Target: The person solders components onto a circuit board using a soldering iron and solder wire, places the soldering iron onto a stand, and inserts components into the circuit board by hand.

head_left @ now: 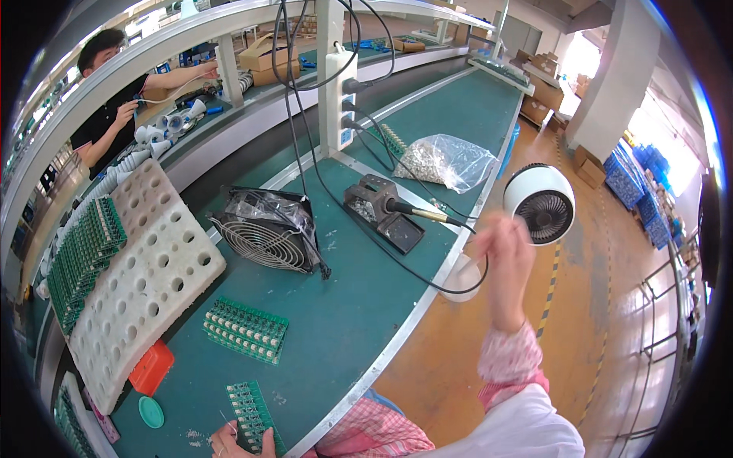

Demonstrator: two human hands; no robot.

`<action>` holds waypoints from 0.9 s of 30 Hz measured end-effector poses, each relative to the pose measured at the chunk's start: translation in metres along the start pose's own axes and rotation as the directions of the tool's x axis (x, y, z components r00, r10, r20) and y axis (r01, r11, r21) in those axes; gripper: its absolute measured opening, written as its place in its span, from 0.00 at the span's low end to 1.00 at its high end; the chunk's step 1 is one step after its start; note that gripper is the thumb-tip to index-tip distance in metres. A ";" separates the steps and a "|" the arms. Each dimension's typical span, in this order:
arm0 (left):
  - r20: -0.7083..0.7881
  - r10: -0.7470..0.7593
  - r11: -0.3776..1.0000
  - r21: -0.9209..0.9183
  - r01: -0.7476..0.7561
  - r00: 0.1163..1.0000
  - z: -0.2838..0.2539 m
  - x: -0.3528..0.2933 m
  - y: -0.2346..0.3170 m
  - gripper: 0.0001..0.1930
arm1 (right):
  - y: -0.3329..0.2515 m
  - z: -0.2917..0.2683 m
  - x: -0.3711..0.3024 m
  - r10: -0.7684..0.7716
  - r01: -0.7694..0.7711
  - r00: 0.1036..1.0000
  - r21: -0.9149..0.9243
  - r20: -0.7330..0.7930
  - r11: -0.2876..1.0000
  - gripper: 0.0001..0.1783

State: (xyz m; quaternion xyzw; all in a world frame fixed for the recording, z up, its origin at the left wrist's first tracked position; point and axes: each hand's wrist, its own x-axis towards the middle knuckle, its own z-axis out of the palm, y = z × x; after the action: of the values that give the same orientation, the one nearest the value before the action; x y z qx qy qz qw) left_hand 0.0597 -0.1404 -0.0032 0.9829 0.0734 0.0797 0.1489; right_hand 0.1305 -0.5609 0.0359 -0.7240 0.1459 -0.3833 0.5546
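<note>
We judged that our left hand (243, 441), pinching the green circuit-board strip (254, 416) at six o'clock on the bench edge, could drop it while our right hand (505, 256), grip unreadable, reached toward the small white fan (540, 203) at three o'clock.

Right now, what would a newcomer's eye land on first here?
The raised right hand, blurred, just below a white round fan past the bench edge. Mid-bench lie a square black fan and a soldering iron in its stand. The left hand holds a green circuit board at the near edge.
</note>
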 end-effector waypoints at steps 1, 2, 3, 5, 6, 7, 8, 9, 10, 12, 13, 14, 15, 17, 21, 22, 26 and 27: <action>0.000 0.002 1.000 0.005 -0.002 1.000 -0.001 -0.001 -0.002 0.30 | 0.010 -0.006 0.028 -0.120 0.110 0.979 -0.067 -0.166 0.992 0.16; 0.005 0.008 1.000 0.007 -0.008 1.000 0.001 0.000 -0.003 0.31 | 0.036 -0.016 0.059 -0.215 0.185 0.963 -0.179 -0.162 0.966 0.15; 0.010 0.016 1.000 0.007 -0.016 1.000 0.003 0.001 -0.003 0.31 | 0.068 -0.028 0.090 -0.308 0.257 0.940 -0.289 -0.147 0.922 0.14; 0.004 0.015 1.000 0.001 -0.015 1.000 0.006 0.000 -0.003 0.31 | 0.102 -0.043 0.132 -0.338 0.283 0.941 -0.600 0.022 0.748 0.13; -0.003 0.005 1.000 0.007 -0.005 1.000 0.007 -0.001 -0.003 0.31 | 0.111 -0.042 0.151 -0.343 0.288 0.939 -0.597 0.024 0.749 0.13; -0.010 -0.003 1.000 0.009 0.003 1.000 0.010 -0.003 -0.005 0.31 | 0.118 -0.038 0.169 -0.225 0.219 0.971 -0.697 0.084 0.683 0.14; -0.043 0.053 0.998 0.027 -0.052 0.998 0.013 -0.004 -0.008 0.31 | 0.127 -0.033 0.185 -0.096 0.160 0.987 -0.787 0.128 0.596 0.15; -0.072 0.111 0.993 0.046 -0.108 0.991 0.015 -0.005 -0.010 0.30 | 0.139 -0.027 0.199 -0.097 0.165 0.986 -0.783 0.133 0.599 0.15; -0.074 0.109 0.993 0.046 -0.105 0.991 0.015 -0.005 -0.009 0.30 | 0.152 -0.024 0.212 -0.107 0.233 0.971 -0.773 0.212 0.590 0.15; -0.113 0.119 0.993 0.017 -0.117 0.987 0.016 -0.007 -0.007 0.29 | 0.170 -0.012 0.229 -0.120 0.310 0.947 -0.748 0.299 0.586 0.16; -0.116 0.109 0.994 0.021 -0.107 0.987 0.018 -0.009 -0.009 0.29 | 0.178 -0.005 0.234 -0.080 0.343 0.929 -0.760 0.360 0.552 0.17; -0.191 0.141 0.990 0.016 -0.140 0.971 0.023 -0.012 -0.011 0.28 | 0.185 0.002 0.239 -0.039 0.377 0.907 -0.769 0.419 0.517 0.18; -0.265 0.170 0.985 0.015 -0.172 0.949 0.028 -0.013 -0.012 0.27 | 0.190 0.007 0.245 -0.028 0.393 0.894 -0.753 0.447 0.528 0.17; -0.304 0.178 0.983 0.025 -0.179 0.936 0.035 -0.014 -0.016 0.26 | 0.201 -0.004 0.256 -0.154 0.524 0.841 -0.710 0.519 0.471 0.16; -0.272 0.164 0.984 -0.024 -0.178 0.948 0.032 -0.017 -0.019 0.24 | 0.203 -0.029 0.265 -0.143 0.580 0.802 -0.698 0.580 0.419 0.14; -0.242 0.167 0.980 -0.069 -0.189 0.956 0.034 -0.017 -0.020 0.24 | 0.211 -0.038 0.262 -0.183 0.557 0.805 -0.615 0.564 0.558 0.14; -0.211 0.040 0.997 -0.049 -0.051 0.977 0.041 -0.026 -0.023 0.26 | 0.223 -0.011 0.263 -0.075 0.481 0.844 -0.686 0.532 0.546 0.13; -0.197 0.009 0.998 -0.055 -0.020 0.980 0.046 -0.025 -0.023 0.26 | 0.236 -0.027 0.273 -0.125 0.539 0.822 -0.689 0.555 0.485 0.14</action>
State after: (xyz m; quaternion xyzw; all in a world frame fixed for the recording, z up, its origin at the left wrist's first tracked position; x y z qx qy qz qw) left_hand 0.0406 -0.1354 -0.0572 0.9661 0.0782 0.1798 0.1683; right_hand 0.3427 -0.8337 -0.0700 -0.9757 0.0332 -0.2013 0.0800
